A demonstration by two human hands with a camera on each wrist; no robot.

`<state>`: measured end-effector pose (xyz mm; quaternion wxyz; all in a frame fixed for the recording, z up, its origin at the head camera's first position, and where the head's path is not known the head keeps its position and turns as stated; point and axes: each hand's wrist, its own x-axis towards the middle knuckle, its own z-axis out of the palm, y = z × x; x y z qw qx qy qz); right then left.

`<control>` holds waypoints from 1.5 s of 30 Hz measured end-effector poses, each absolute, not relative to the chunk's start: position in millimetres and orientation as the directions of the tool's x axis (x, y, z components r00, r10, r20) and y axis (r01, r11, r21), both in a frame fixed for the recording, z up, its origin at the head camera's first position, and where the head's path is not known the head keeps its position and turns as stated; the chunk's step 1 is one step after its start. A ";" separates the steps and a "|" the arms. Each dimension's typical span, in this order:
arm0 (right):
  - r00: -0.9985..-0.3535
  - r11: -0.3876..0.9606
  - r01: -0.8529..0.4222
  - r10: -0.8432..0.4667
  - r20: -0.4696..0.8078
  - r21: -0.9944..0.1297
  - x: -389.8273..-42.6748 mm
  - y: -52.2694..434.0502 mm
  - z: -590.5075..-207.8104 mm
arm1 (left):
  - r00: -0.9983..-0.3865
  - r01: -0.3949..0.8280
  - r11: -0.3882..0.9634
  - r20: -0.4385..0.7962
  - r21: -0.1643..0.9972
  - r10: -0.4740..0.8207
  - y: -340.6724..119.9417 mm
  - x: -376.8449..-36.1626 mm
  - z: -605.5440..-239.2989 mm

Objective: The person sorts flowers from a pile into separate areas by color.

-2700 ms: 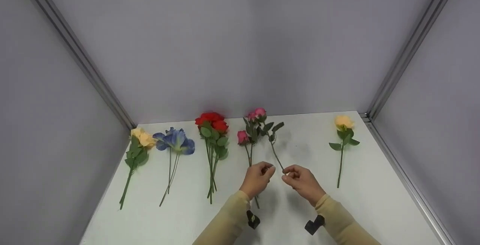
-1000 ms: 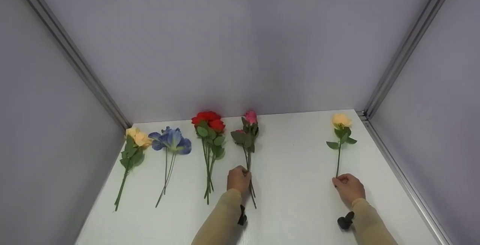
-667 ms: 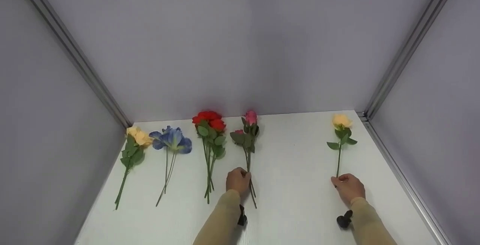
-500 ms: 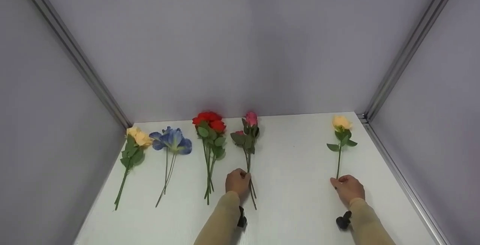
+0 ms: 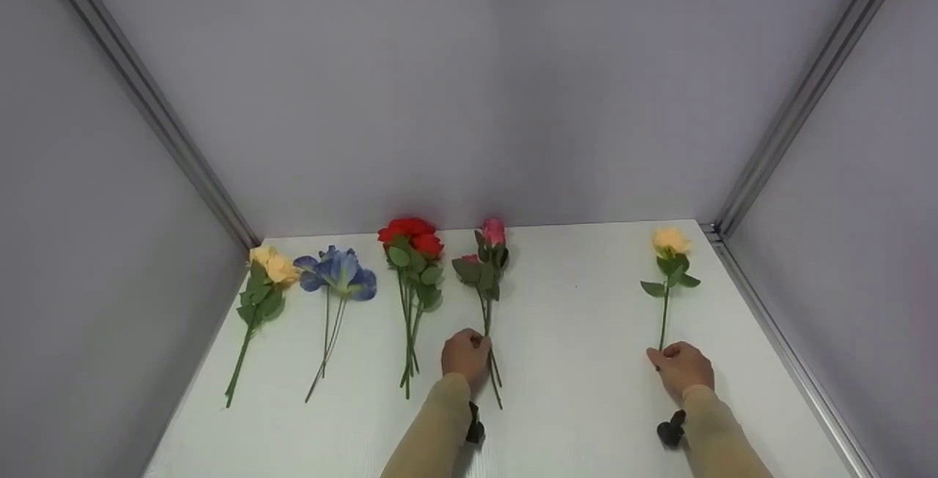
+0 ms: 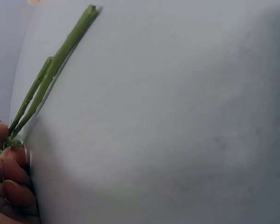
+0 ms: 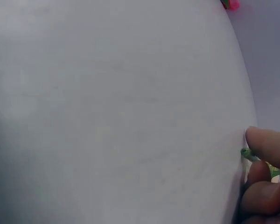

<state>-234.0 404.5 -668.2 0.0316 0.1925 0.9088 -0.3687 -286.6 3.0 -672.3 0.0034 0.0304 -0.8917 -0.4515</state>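
Two bare hands, long close-fitting beige sleeves (image 5: 432,427), a small black camera mount (image 5: 475,430) (one per wrist)

Pink roses (image 5: 485,267): bunch w/ green leaves, lay flat mid-table, blooms toward back wall, stems toward person.
Peach rose (image 5: 669,240): single stem, lay flat at right, well apart from bunch.
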 end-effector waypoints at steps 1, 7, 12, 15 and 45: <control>-0.924 0.654 0.374 0.328 -0.199 -0.658 -233.2 403.8 -667.5 | -0.998 -0.056 0.592 -0.024 0.804 -0.062 3.6 -286.9 -672.9; -0.923 0.649 0.376 0.326 -0.204 -0.662 -229.9 401.8 -666.7 | -0.996 -0.076 0.605 -0.029 0.793 -0.087 6.4 -287.7 -676.7; -0.919 0.646 0.388 0.330 -0.218 -0.658 -231.0 403.5 -667.3 | -0.996 -0.069 0.597 -0.020 0.799 -0.088 6.6 -286.7 -676.6; -0.922 0.642 0.379 0.326 -0.210 -0.666 -232.3 402.5 -665.3 | -0.996 -0.060 0.588 -0.011 0.807 -0.087 5.1 -285.5 -673.5; -0.947 0.125 0.242 0.247 -0.206 -0.962 -234.7 338.9 -582.7 | -0.989 0.146 0.447 0.145 0.883 0.036 6.9 -271.6 -564.2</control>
